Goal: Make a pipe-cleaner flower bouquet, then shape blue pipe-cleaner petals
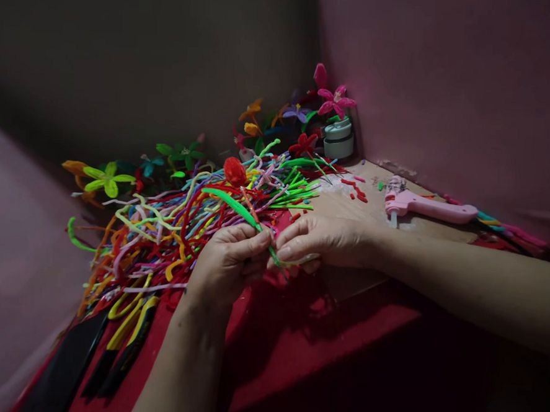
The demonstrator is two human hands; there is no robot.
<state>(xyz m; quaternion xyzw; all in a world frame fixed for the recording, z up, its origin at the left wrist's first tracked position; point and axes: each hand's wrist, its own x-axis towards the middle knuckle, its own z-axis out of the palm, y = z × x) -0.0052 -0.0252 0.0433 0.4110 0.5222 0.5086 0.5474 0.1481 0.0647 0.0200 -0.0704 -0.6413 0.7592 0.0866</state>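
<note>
A pipe-cleaner flower with a red bud [235,172] tops a thin stem, and a long bright green leaf [231,204] lies alongside it. My left hand [227,262] pinches the stem and the leaf's base between thumb and fingers. The green lower end of the stem pokes out past the thumb, towards my right hand [324,241]. With its fingers closed, my right hand grips a thin pale green strip [305,259] beside that lower end. Its fingers partly hide the strip, so I cannot tell its material.
Loose coloured pipe cleaners [162,224] are heaped at the left. Finished flowers [111,180] stand behind them. Yellow-and-black pliers [129,340] and a black flat object [67,364] lie front left. A pink glue gun [436,208] rests on cardboard [368,212]; a round container [338,139] stands behind.
</note>
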